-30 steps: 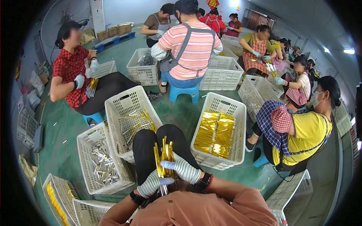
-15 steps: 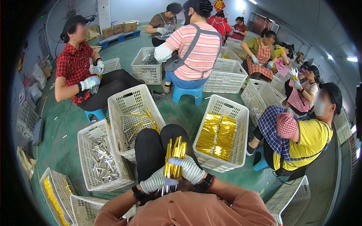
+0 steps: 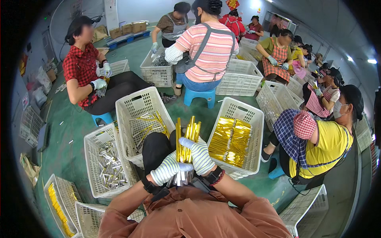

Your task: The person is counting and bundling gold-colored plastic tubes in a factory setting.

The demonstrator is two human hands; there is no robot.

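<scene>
A bundle of thin, shiny gold tubes with silver lower ends (image 3: 188, 135) stands nearly upright over my lap, its tops uneven. My left hand (image 3: 166, 168), in a striped glove, closes round the lower left of the bundle. From the right, my right hand (image 3: 201, 158) wraps the same bundle a little higher, its thumb across the gold part. Just beyond my knees, a white crate (image 3: 149, 93) on the left holds loose gold tubes. A second white crate (image 3: 254, 123), on the right, is filled with gold tubes laid in rows.
At left, another crate (image 3: 90, 166) contains short silver tubes. More gold pieces lie in a crate (image 3: 51, 183) at lower left. A person in a yellow shirt (image 3: 329, 148) sits close on the right. Another in a red checked shirt (image 3: 77, 67) sits at left, and several others work farther back.
Both my hands have moved the bundle forward, away from my body, and it stands a little higher over my lap. My grip stays closed on it.
</scene>
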